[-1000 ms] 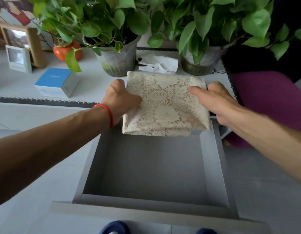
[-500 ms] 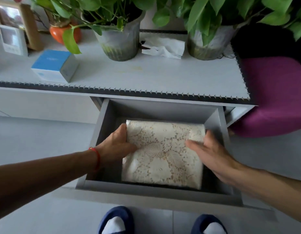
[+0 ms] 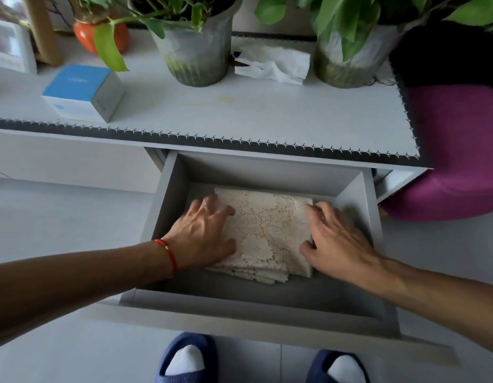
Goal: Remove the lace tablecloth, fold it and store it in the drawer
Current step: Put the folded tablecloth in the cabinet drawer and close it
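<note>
Tablecloth [image 3: 264, 230] folded flat in drawer [image 3: 358, 194], long axis front-to-back, hands [image 3: 203, 233] [image 3: 333, 239] splayed on its sides

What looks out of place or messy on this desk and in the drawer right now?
A crumpled white tissue lies loose on the desk top between the two plant pots, and a faint yellowish stain marks the surface in front of it. In the drawer, the folded lace tablecloth lies flat, its layered near edges slightly uneven.

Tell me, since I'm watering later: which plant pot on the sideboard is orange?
The small round orange pot at far left, beside the wooden frame; the two bigger pots are grey.
</note>
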